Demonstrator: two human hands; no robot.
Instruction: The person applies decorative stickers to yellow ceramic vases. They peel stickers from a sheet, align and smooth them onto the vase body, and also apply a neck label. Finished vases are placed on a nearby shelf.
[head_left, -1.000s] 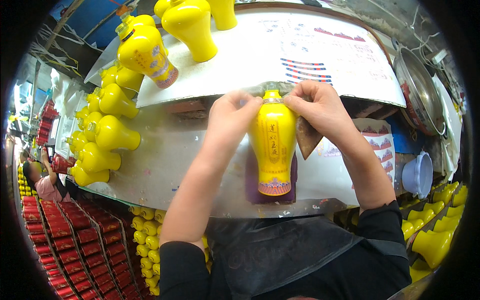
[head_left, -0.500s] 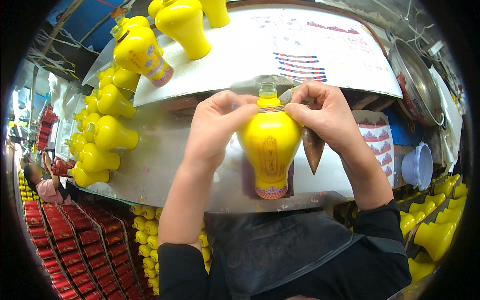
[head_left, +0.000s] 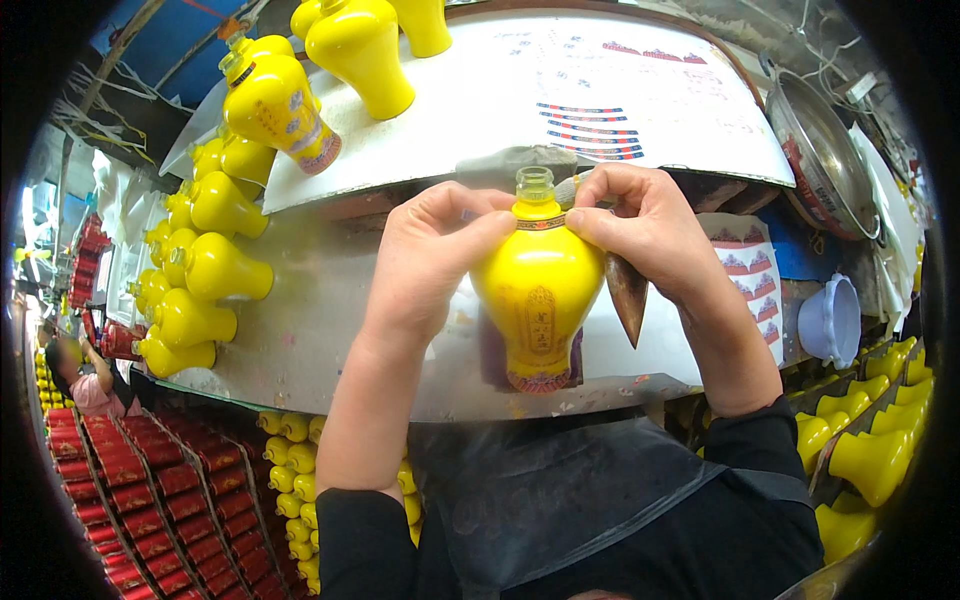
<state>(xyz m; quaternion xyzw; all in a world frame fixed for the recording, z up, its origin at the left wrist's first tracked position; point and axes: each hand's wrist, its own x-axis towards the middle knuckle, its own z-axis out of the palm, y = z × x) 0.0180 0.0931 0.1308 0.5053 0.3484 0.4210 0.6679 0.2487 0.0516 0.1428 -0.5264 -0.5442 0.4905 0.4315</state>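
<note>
A glossy yellow bottle (head_left: 540, 280) with a clear threaded neck stands upright in front of me, a decal panel on its front and a patterned band round its foot. Round the base of its neck runs a narrow dark decal strip (head_left: 541, 223). My left hand (head_left: 440, 240) pinches at the strip's left end, thumb and finger together. At the other end, my right hand (head_left: 640, 220) presses the strip with its thumb. From under my right palm a brown pointed tool (head_left: 627, 300), like a horn scraper, sticks out downward; its grip is hidden.
More yellow bottles (head_left: 235, 265) line the table's left side. One decorated bottle (head_left: 280, 105) stands on the white raised board (head_left: 450, 110), which holds loose decal strips (head_left: 590, 130). At right are a decal sheet (head_left: 750, 270), a pale basin (head_left: 830, 320) and a large metal pan (head_left: 820, 160). Red boxes (head_left: 150, 490) fill the lower left.
The strip's right end now lies closer along the bottle's neck, and my right thumb has shifted slightly left. The whole view has moved a little; both hands stay at the neck.
</note>
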